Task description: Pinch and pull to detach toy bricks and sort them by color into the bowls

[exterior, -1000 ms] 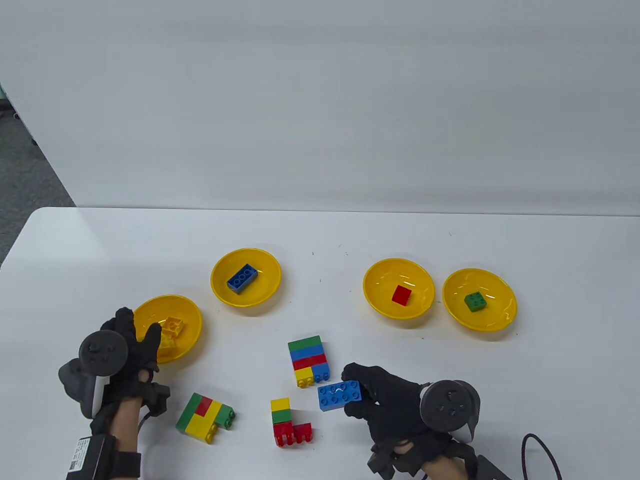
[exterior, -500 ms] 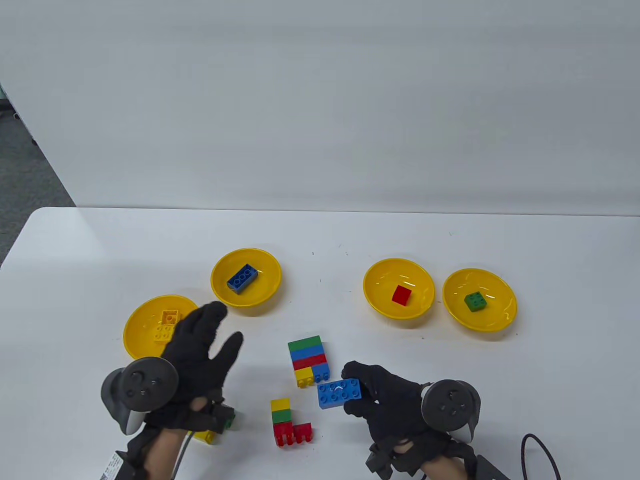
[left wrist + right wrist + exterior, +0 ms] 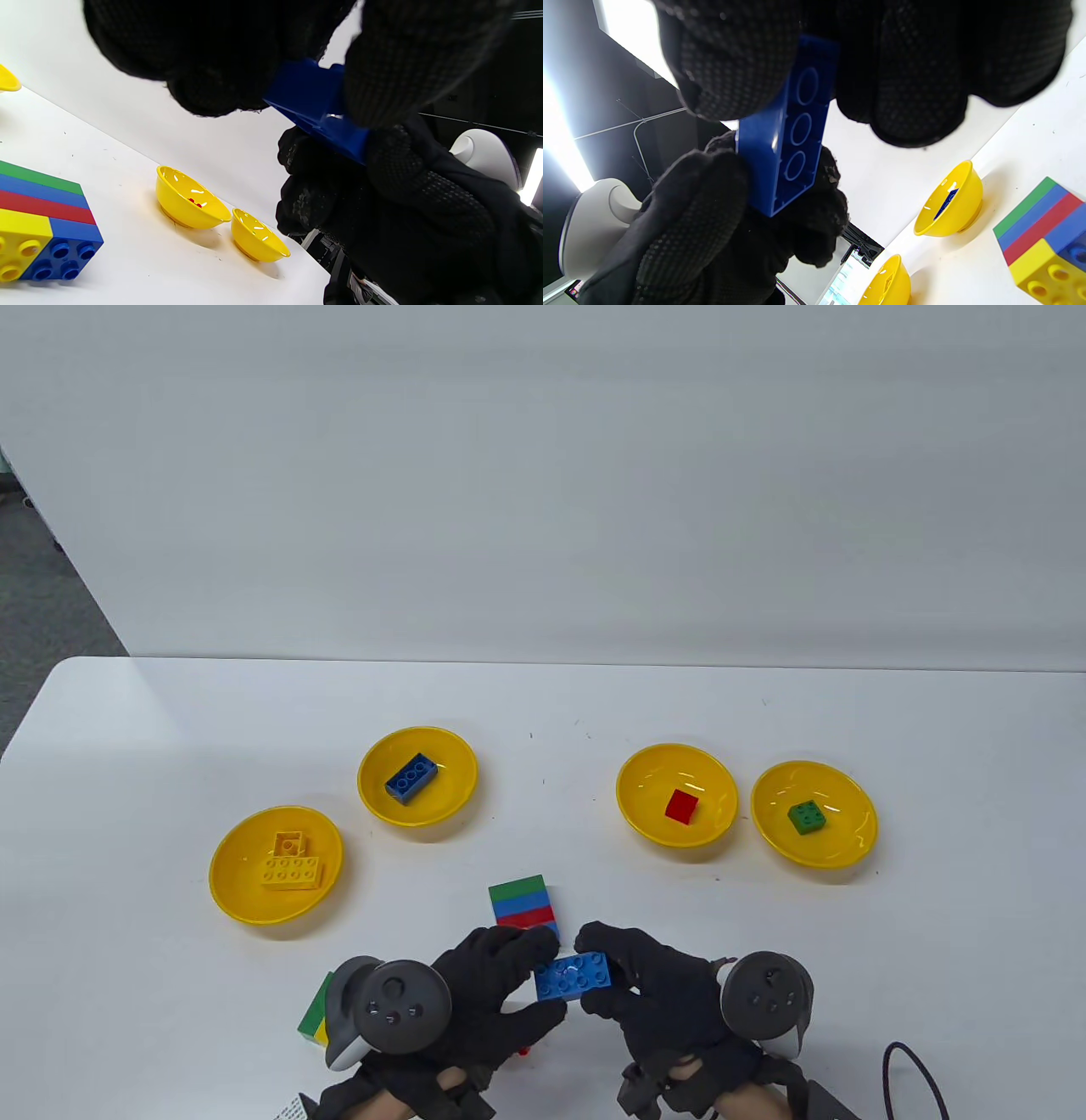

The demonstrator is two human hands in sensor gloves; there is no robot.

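A blue 2x4 brick point(image 3: 574, 976) is held above the table near its front edge. My right hand point(image 3: 632, 976) pinches its right end and my left hand point(image 3: 509, 976) grips its left end. The wrist views show the blue brick point(image 3: 318, 110) point(image 3: 789, 144) with gloved fingers on both ends. Just behind it lies a green, blue, red and yellow stack point(image 3: 522, 903). Of the yellow bowls, one point(image 3: 237, 891) holds yellow bricks, one point(image 3: 373, 793) a blue brick, one point(image 3: 645, 814) a red brick, and one point(image 3: 848, 840) a green brick.
A green and yellow cluster point(image 3: 316, 1018) shows partly from under my left hand's tracker. A scrap of a red piece point(image 3: 523, 1051) peeks out below my left hand. A black cable point(image 3: 920, 1069) lies at the front right.
My left hand left the yellow bowl, swept right across the table and now grips the blue brick's left end. Two yellow bricks lie in that bowl. My right hand stayed put.
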